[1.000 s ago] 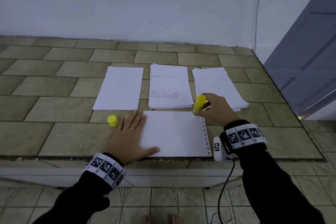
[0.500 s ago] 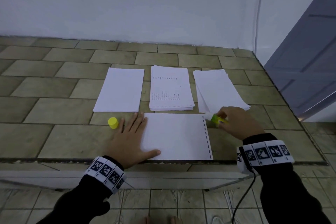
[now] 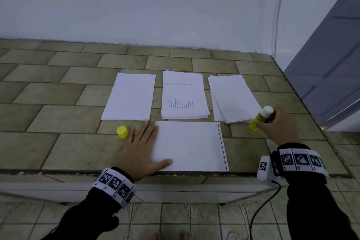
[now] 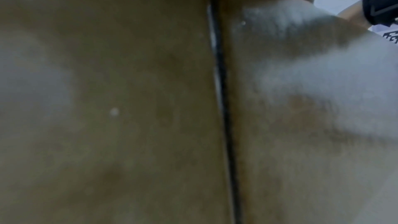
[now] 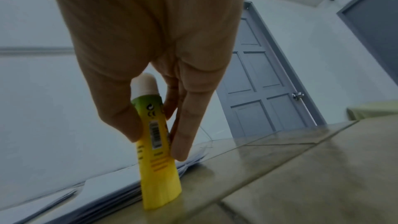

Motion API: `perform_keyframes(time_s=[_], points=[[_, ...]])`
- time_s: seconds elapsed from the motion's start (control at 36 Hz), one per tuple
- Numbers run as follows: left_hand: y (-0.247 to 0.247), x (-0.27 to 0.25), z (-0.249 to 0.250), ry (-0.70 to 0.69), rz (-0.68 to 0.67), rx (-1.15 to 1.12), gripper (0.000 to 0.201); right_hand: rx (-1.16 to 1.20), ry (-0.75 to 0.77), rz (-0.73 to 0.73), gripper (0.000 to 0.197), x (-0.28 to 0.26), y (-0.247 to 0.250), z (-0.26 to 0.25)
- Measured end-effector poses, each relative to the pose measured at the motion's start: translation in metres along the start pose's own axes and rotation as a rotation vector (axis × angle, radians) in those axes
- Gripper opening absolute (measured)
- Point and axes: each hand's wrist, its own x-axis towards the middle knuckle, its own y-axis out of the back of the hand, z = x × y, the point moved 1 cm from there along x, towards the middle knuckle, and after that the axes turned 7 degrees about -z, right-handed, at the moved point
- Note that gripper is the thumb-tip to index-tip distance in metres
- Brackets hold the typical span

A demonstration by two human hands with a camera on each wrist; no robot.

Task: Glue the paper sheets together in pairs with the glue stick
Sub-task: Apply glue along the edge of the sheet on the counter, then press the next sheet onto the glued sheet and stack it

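The right hand (image 3: 280, 128) holds the glue stick (image 3: 261, 118) near the right side of the tiled table (image 3: 58, 142). Its thumb and fingers (image 5: 183, 125) are curled around the yellow tube and pinch it in the middle. The glue stick has no cap on, so its white tip points up, and it leans a little. Its yellow bottom end sits on the table, just beside the near corner of the right pile of paper (image 3: 231, 97). The left hand (image 3: 140, 152) lies flat with its fingers straight and spread. It presses on the left edge of one sheet of paper (image 3: 191, 146) that lies at the front of the table, and it holds nothing. This sheet has a row of small dark holes down its right edge. The yellow cap (image 3: 122, 131) stands on the table just left of the left hand. Behind the sheet are two more piles, a blank left pile (image 3: 130, 97) and a middle pile (image 3: 183, 95) with small printed words on top. The left wrist view is blurry and shows only table tiles.
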Motion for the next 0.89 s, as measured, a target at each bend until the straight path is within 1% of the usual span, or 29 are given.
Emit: perform_keyframes(time_s=[0.06,0.11,0.14,0.19,0.22,0.28,0.33,0.39,0.44,0.47,0.5,0.58,0.64,0.69,0.78,0.89], points=[[0.0,0.0,0.0,0.0,-0.005,-0.003,0.114,0.017,-0.021,0.008,0.04,-0.001,-0.001,0.001],[0.0,0.0,-0.001,0.001,-0.01,-0.003,0.114,0.02,-0.065,0.003,0.029,-0.003,-0.001,0.001],[0.0,0.0,-0.001,0.002,-0.014,-0.001,0.113,-0.006,-0.094,-0.039,0.029,-0.004,-0.002,0.001],[0.0,0.0,-0.001,0.003,-0.014,0.001,0.112,-0.135,-0.137,-0.191,0.041,-0.012,-0.005,-0.004],[0.0,-0.001,-0.001,0.001,-0.011,-0.003,0.111,-0.183,-0.14,-0.262,0.043,-0.017,-0.007,-0.008],[0.0,-0.001,-0.001,-0.003,-0.013,-0.012,0.111,-0.199,-0.105,-0.372,0.039,-0.024,-0.015,-0.016],[0.001,-0.001,-0.002,-0.006,-0.017,-0.013,0.112,-0.146,-0.018,-0.417,0.031,-0.028,-0.024,-0.029],[0.001,-0.001,-0.002,-0.004,-0.021,-0.014,0.113,-0.084,0.124,-0.379,0.016,-0.027,-0.033,-0.044],[0.001,-0.001,-0.002,-0.002,-0.02,-0.02,0.113,-0.061,0.221,-0.282,0.004,-0.023,-0.039,-0.058],[0.001,-0.001,-0.002,-0.002,-0.018,-0.026,0.112,-0.067,0.24,-0.241,0.004,-0.019,-0.042,-0.063],[0.002,-0.001,-0.002,-0.003,-0.014,-0.03,0.112,-0.085,0.252,-0.218,0.01,-0.014,-0.046,-0.067],[0.002,-0.001,-0.002,-0.006,-0.014,-0.041,0.112,-0.219,0.188,-0.272,0.027,0.002,-0.056,-0.076],[0.002,-0.001,-0.002,-0.006,-0.003,-0.051,0.112,-0.295,0.124,-0.32,0.028,0.012,-0.063,-0.079],[0.002,-0.001,-0.001,-0.005,0.009,-0.06,0.11,-0.374,0.06,-0.332,0.026,0.018,-0.07,-0.079],[0.001,-0.001,-0.001,-0.007,0.006,-0.062,0.11,-0.457,-0.026,-0.349,0.029,0.022,-0.076,-0.08],[0.001,-0.002,-0.001,-0.009,0.008,-0.071,0.106,-0.489,0.019,-0.35,0.03,0.033,-0.078,-0.079]])
